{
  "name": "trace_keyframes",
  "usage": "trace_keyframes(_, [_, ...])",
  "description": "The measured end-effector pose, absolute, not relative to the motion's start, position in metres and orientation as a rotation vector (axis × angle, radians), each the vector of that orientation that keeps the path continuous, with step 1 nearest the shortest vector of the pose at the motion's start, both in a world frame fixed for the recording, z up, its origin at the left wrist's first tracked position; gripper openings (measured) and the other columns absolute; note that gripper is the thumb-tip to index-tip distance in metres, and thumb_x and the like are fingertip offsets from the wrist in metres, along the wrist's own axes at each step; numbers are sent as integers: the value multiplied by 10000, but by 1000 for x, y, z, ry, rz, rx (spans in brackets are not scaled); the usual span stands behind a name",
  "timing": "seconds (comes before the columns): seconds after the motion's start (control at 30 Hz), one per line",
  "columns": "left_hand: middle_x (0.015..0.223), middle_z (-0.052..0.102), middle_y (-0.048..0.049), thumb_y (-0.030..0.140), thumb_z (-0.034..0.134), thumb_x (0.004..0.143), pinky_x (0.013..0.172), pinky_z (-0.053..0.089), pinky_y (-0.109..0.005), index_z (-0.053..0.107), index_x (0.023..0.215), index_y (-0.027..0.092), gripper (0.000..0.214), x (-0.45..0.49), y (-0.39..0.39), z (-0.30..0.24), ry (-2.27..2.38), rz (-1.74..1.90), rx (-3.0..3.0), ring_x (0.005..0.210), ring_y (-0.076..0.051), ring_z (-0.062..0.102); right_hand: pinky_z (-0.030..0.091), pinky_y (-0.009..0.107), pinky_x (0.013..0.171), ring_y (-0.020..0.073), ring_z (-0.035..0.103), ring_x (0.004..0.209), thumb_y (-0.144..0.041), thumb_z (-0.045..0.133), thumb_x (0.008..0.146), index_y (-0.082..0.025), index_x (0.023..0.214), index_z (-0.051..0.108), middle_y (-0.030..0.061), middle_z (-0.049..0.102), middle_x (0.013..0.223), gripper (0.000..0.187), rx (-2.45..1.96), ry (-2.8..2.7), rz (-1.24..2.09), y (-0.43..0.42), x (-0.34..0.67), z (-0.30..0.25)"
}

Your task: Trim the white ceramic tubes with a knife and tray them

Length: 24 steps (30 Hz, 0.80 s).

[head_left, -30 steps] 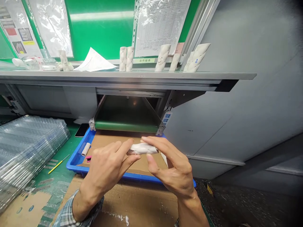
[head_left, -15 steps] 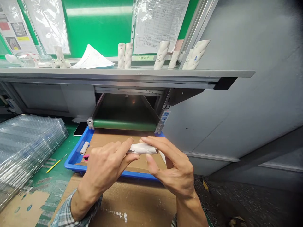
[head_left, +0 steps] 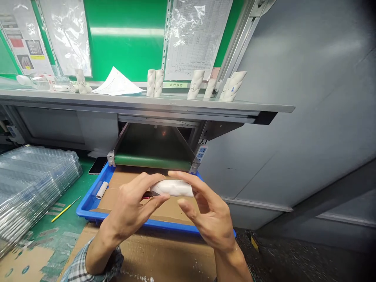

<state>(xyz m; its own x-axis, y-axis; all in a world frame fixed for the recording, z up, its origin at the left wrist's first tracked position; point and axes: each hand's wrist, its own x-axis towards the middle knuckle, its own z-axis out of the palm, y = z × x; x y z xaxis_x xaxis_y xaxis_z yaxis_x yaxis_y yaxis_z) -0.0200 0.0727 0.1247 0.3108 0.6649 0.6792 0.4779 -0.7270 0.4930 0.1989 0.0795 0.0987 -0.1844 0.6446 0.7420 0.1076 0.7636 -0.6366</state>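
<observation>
A short white tube (head_left: pixel 173 188) lies roughly level above the blue tray, with a faint spiral twist in its surface. My left hand (head_left: pixel 132 203) pinches its left end between thumb and fingers. Beside that end, a dark and pink piece (head_left: pixel 147 194) peeks out within the left hand's grip; its kind is hidden. My right hand (head_left: pixel 210 213) curves around the tube's right end, index finger stretched along the top and thumb apart below it. Whether its rear fingers touch the tube is hidden.
The blue tray (head_left: pixel 88 214), lined with cardboard, holds another white tube (head_left: pixel 102 190). Behind it is a green conveyor belt (head_left: pixel 152 159). Clear plastic trays (head_left: pixel 38 180), a yellow pen-like tool (head_left: pixel 65 209) and a phone (head_left: pixel 98 165) lie leftward. Several twisted tubes stand on the shelf (head_left: pixel 176 105).
My right thumb has come away from the tube's underside. The tube has shifted slightly left and down in view. The pink piece now shows between the left fingers instead of left of that hand.
</observation>
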Motion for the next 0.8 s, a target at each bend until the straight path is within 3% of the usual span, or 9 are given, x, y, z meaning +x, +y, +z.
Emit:
trace_keyframes(0.1, [1055,767,-9,297,708,1066,693,524,-171,699,1292,223,238,-20,73,124,1036,1412,2297,777,-103,644,654,245,991,165,793,1132,-272,726,1068,-378,1495,647,32,803,1317,447,-601,-1644,633,80,198,101])
trace_keyframes(0.23, [1075,802,-3,248,719,1047,626,517,-151,720,1272,225,226,-21,73,125,1030,1400,2211,695,-83,628,628,254,1064,177,765,1234,-306,727,1068,-358,1491,645,50,776,1382,434,-620,-1641,649,80,199,103])
trace_keyframes(0.37, [1080,817,-2,225,747,1023,628,526,-153,738,1250,224,227,-23,73,127,1011,1442,2216,678,-80,635,645,233,1007,161,789,1144,-310,741,1060,-355,1475,654,38,808,1289,427,-650,-1637,646,81,200,101])
trace_keyframes(0.53, [1034,809,-18,234,708,1051,619,515,-175,746,1268,223,221,-24,74,129,999,1456,2254,663,-92,601,640,327,1079,214,766,1242,-326,730,1065,-318,1473,658,76,794,1343,414,-649,-1656,628,81,202,100])
trace_keyframes(0.67, [932,756,-13,257,696,1056,580,488,-180,754,1251,216,208,-25,74,131,996,1451,2261,619,-92,530,675,320,1006,213,806,1136,-320,752,1051,-306,1440,681,70,823,1265,396,-662,-1643,623,82,203,100])
trace_keyframes(0.8, [932,745,-13,252,677,1062,564,474,-181,748,1245,210,201,-26,74,132,992,1440,2255,620,-90,547,657,354,1062,224,775,1216,-257,714,1058,-314,1422,681,62,798,1313,369,-666,-1722,523,81,204,102])
